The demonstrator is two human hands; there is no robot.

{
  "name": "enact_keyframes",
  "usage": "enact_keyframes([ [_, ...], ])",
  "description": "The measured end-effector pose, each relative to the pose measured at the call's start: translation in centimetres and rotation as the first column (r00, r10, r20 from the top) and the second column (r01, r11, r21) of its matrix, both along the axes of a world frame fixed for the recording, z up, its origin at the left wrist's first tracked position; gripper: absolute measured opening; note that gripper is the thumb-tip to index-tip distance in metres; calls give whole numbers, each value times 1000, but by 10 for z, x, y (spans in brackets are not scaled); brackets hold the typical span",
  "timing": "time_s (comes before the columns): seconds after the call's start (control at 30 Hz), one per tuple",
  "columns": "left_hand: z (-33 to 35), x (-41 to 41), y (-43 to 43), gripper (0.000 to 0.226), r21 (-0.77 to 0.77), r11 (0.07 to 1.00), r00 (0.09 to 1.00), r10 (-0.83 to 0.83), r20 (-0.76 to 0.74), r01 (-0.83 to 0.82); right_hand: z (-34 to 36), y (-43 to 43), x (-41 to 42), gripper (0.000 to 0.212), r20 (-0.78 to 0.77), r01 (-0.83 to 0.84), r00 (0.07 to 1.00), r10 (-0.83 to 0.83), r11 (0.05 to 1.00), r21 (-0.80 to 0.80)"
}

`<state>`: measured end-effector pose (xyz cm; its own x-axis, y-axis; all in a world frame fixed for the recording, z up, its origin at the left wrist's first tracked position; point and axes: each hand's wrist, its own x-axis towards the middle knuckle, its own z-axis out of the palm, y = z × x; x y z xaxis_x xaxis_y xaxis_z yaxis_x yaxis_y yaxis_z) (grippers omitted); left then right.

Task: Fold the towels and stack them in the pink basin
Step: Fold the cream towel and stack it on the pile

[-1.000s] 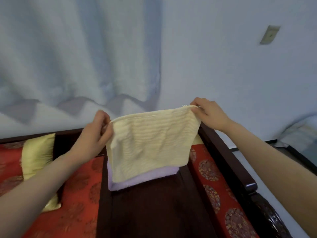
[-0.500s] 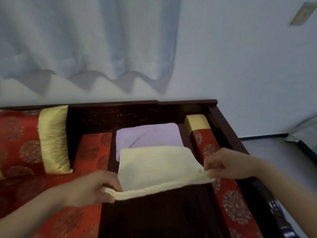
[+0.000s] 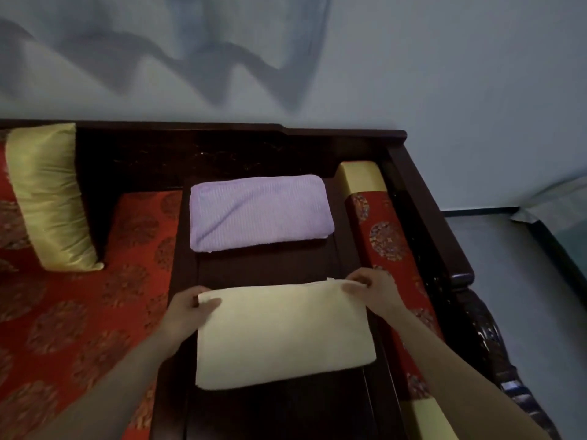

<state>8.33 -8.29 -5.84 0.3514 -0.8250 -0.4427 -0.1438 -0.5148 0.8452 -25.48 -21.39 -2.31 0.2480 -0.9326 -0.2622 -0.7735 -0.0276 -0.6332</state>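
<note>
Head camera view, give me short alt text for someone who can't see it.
Two bare hands, left hand and right hand, pinch the far corners of a folded yellow towel lying flat on a dark wooden table. A folded purple towel lies beyond it.

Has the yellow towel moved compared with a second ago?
Yes. The yellow towel has come down from mid-air onto the wooden table, in front of the purple towel.

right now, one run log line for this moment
step: folding | yellow towel: flat on wood panel | left hand, right hand: pinching far corners | purple towel: folded, behind | basin: not in view
</note>
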Motion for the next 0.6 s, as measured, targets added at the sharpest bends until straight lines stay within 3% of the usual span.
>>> enact_keyframes([
  [0.1, -16, -2, -7, 7, 75, 994, 995, 70, 66, -75, -22, -3, 13, 14, -76, 42, 996, -40, 999, 26],
  [0.23, -23, -3, -6, 12, 104, 993, 953, 24, 303, -58, -37, -4, 17, 7, -151, 61, 987, -58, 998, 16],
  [0.33, -24, -9, 1, 44, 60, 992, 879, 70, 472, -112, -43, 2, 10, 46, -192, 136, 972, -135, 991, -10],
  [0.43, -25, -9, 10, 79, 303, 941, 890, -7, 457, -148, -42, 10, 3, 75, -175, 297, 945, -275, 948, 117],
  [0.5, -25, -9, 13, 78, 425, 904, 881, -171, 440, -37, -43, 15, 2, 67, -210, 287, 948, -239, 928, 237],
  [0.6, -17, -17, 15, 53, 297, 952, 917, -187, 353, 79, -42, 19, 9, 44, -280, 173, 954, -106, 958, 229],
])
